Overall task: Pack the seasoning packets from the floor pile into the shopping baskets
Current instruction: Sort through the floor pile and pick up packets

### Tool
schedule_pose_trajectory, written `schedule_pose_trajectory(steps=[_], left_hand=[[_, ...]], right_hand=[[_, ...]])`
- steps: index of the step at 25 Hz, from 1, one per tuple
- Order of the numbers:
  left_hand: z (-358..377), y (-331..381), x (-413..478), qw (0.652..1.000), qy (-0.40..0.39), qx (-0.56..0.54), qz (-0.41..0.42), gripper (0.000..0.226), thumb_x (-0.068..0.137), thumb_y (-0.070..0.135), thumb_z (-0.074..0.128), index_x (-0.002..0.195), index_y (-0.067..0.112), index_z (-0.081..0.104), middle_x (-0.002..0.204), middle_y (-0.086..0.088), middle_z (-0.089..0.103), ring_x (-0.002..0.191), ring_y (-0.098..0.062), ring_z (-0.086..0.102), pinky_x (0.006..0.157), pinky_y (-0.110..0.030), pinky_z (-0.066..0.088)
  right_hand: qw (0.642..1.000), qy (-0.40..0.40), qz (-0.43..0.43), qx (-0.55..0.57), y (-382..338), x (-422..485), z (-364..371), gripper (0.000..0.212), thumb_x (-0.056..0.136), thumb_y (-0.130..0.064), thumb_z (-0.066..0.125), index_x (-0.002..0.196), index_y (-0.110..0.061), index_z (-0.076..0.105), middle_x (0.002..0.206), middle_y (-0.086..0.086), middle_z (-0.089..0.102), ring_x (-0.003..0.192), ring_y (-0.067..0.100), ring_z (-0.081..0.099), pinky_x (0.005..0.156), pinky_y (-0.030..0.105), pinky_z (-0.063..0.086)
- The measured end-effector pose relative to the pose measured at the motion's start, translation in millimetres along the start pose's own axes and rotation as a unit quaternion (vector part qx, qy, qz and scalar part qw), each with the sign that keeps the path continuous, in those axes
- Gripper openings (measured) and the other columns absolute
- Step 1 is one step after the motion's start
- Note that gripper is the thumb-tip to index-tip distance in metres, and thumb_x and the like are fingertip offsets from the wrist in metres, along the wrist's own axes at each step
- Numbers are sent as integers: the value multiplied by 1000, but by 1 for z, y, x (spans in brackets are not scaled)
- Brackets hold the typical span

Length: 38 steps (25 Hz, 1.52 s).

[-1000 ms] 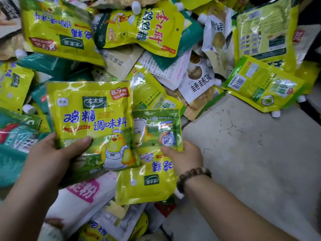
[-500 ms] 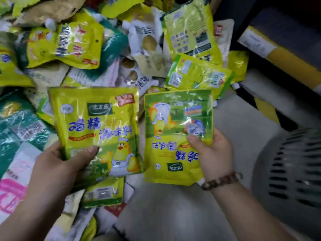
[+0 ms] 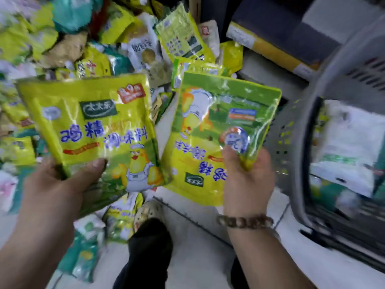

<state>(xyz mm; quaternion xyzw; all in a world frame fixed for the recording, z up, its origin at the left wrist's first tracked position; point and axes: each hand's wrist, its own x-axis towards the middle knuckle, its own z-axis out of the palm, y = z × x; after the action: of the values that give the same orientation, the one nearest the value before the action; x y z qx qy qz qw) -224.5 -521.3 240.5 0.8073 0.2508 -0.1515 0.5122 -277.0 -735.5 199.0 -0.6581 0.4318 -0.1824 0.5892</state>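
Left hand [image 3: 56, 184], 8 o'clock: grip pinches a yellow packet [image 3: 93, 122] near its lower corner, thumb across the front. Right hand [image 3: 248, 180], 4 o'clock: grip pinches a yellow-green packet [image 3: 218, 113], thumb on the front, print upside down. The packets sit just beside each other above the floor [image 3: 198, 257]. Packet pile [image 3: 83, 49]: 11 o'clock. Grey basket [image 3: 302, 155]: 3 o'clock, holding packets. Frame blurred.

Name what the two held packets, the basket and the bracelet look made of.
Left-hand packet and right-hand packet: glossy plastic film, probably; glare streaks and crinkles. Basket: grey moulded plastic, seemingly; perforated wall. Bracelet: brown beads, maybe wood; too blurred to tell.
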Motion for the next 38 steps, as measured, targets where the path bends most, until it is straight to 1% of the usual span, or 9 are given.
schedule_pose_trajectory(steps=[2, 6, 12, 16, 24, 29, 33, 36, 38], left_hand=[[-1, 46, -36, 998, -32, -39, -38, 16, 76, 17, 68, 91, 11, 65, 71, 3, 74, 55, -16, 69, 44, -26, 54], [27, 115, -94, 991, -124, -11, -48, 10, 82, 2, 66, 88, 9, 67, 75, -5, 74, 59, -20, 70, 48, -26, 56], [155, 163, -144, 953, -210, 165, 140, 13, 80, 20, 72, 81, 29, 62, 73, 25, 68, 69, 4, 62, 58, -9, 43], [272, 140, -154, 916, -212, 277, 197, 14, 85, 22, 65, 98, 20, 62, 88, 2, 69, 88, -26, 62, 66, -29, 40], [362, 30, -114, 938, -206, 275, -48, 51, 61, 29, 60, 107, 10, 68, 99, -13, 70, 98, -32, 65, 87, -43, 52], [387, 9, -91, 897, -182, 394, -84, 41, 82, 13, 64, 121, 4, 58, 123, -19, 60, 114, -36, 55, 91, -36, 44], [379, 25, -107, 908, -141, 375, 125, 67, 78, 5, 65, 138, 9, 36, 138, -19, 39, 127, -36, 40, 99, -40, 39], [379, 32, -123, 749, -259, 512, 332, 95, 79, 25, 71, 151, 18, 10, 157, -16, 2, 145, -33, 2, 116, -45, 10], [390, 23, -119, 648, -333, 617, 296, 111, 79, 45, 68, 149, 24, -15, 156, -9, -21, 144, -30, -18, 116, -51, -2]], right_hand=[[1000, 4, 23, 4, -47, -8, -40, 14, 69, -21, 64, 82, -26, 63, 70, -29, 65, 67, -13, 59, 62, 3, 39], [998, 33, 46, -28, -115, -11, -128, 18, 70, -13, 73, 76, -26, 62, 67, -28, 66, 63, -11, 59, 61, 3, 41], [985, 147, 61, -62, -104, 74, -255, 29, 80, 2, 68, 77, -25, 60, 60, -32, 62, 56, -14, 57, 54, 3, 41], [974, 178, 110, -85, -37, 155, -320, 23, 78, -1, 70, 76, -23, 62, 60, -28, 64, 60, -11, 58, 63, 16, 46], [958, 35, 278, -60, 86, 183, -312, 29, 76, -6, 74, 103, -14, 66, 94, 2, 65, 82, 11, 62, 79, 28, 48], [897, 10, 346, -276, 102, 191, -307, 50, 81, -28, 70, 124, -10, 50, 122, 12, 59, 111, 28, 56, 82, 28, 40], [882, -62, 201, -421, 84, 190, -313, 97, 70, -34, 79, 146, -22, 19, 150, 11, 25, 136, 30, 31, 107, 42, 32], [791, -261, 46, -551, 78, 193, -301, 107, 76, -48, 70, 149, -31, -7, 155, 3, -20, 144, 29, -11, 114, 50, -1], [752, -340, 24, -564, 81, 194, -288, 113, 75, -49, 70, 145, -36, -18, 143, -2, -42, 139, 34, -25, 112, 53, -9]])
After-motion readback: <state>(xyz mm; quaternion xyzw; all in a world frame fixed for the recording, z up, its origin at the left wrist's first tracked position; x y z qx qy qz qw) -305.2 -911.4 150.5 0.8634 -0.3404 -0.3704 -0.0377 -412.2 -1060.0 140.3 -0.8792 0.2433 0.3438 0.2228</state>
